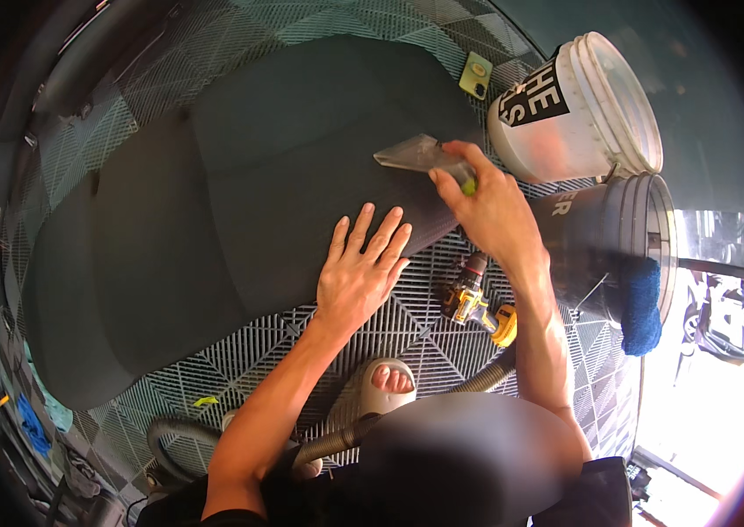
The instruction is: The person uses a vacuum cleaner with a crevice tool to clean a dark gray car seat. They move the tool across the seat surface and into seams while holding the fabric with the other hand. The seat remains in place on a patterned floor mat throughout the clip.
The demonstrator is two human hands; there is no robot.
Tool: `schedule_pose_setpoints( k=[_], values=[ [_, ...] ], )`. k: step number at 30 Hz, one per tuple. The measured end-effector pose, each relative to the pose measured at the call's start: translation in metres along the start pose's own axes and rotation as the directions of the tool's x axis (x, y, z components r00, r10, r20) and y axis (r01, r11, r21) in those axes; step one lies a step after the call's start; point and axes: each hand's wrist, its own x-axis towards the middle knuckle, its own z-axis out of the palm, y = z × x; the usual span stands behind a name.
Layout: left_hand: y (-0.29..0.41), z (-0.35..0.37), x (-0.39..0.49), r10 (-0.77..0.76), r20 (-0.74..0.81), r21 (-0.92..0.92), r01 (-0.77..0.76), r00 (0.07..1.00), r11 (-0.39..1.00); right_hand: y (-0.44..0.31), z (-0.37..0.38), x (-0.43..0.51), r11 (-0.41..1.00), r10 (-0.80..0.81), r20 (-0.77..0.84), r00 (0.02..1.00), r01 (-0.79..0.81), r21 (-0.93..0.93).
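A large dark grey fabric car seat section (273,197) lies on the floor before me. My right hand (500,204) grips a clear plastic vacuum upholstery nozzle (411,154). Its flared mouth is over the fabric near the seat's right end; whether it presses on the cloth I cannot tell. Part of the nozzle, with a bright green spot, is hidden by the fingers. My left hand (358,273) rests palm down at the seat's near edge, fingers spread, holding nothing.
At right stand a white bucket (556,141) and a dark bucket (569,230) with a blue towel (642,309). A cordless drill (470,300) and ribbed hose (332,446) lie on slatted floor tiles (266,352). A phone (476,74) is beyond the seat.
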Motion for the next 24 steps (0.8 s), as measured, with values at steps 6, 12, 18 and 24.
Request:
schedule_pose_setpoints(
  k=[6, 12, 18, 24],
  values=[
    [0.0, -0.002, 0.003, -0.007, 0.004, 0.001, 0.007, 1.0, 1.0, -0.019, 0.006, 0.043, 0.995, -0.029, 0.028, 0.999, 0.032, -0.092],
    [-0.001, -0.02, 0.019, -0.025, -0.052, -0.085, 0.02, 0.998, 0.996, -0.044, 0.017, 0.08, 0.993, 0.055, 0.106, 0.993, -0.042, -0.114],
    [-0.037, -0.021, 0.054, -0.118, 0.059, -0.089, 0.123, 0.991, 0.988, -0.045, 0.028, 0.112, 0.99, 0.035, 0.127, 0.991, -0.017, -0.137],
    [-0.039, -0.008, 0.053, -0.14, 0.206, 0.079, 0.127, 0.968, 0.989, -0.046, 0.047, 0.16, 0.996, -0.027, 0.133, 0.991, 0.038, -0.085]
  ],
)
